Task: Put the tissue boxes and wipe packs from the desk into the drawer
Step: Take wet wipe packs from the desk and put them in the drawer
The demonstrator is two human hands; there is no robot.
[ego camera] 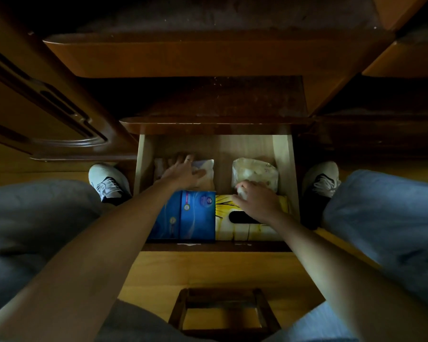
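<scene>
Now, drawer [283, 169]: open; both tissue boxes and both wipe packs lie inside.
Left grip [183, 170]: fingers spread, palm flat on the white wipe pack [204, 166], likely pressing it level.
Right grip [255, 197]: fingers curled loosely on the near edge of the clear wipe pack [255, 172], probably nudging it back.
Blue tissue box [190, 214]: nearer than left grip.
Yellow tissue box [247, 224]: under right wrist.

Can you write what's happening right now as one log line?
left hand: on wipe pack | right hand: on second pack | both boxes: in drawer
</scene>
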